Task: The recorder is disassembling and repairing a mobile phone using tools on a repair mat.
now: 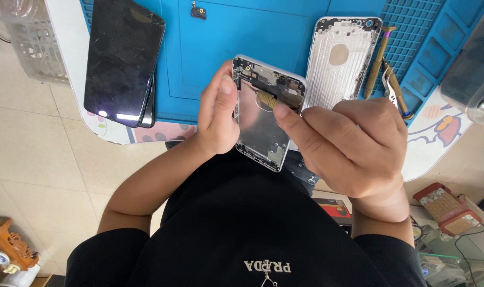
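Workbench edge over a pale tiled floor; a blue silicone repair mat (220, 42) covered the top, seen from above the person's lap.

Phone rear housing (266, 114), silver, stripped, was held off the mat in front of the black shirt, open side up. Left hand (216, 114) clasped its long edge, fingers curled closed round the rim, thumb on top. Right hand (348, 146) was pinched shut on a brass-tipped screwdriver (268, 99), its tip down inside the upper part of the housing, near the small dark components there.

Judgement: the housing looked light, thin and stiff, a metal shell with smooth and likely slippery sides; small parts inside looked fragile. Best taken by the long edges, as the left hand did, clear of the fitted parts.

Just beyond the right-hand grip, a second empty housing (340, 61) lay on the mat, with tweezers (396, 87) and a gold-handled tool (377, 61) beside it. Well beyond the left grip lay a cracked dark screen panel (122, 58), and a small loose component (198, 10) farther up.
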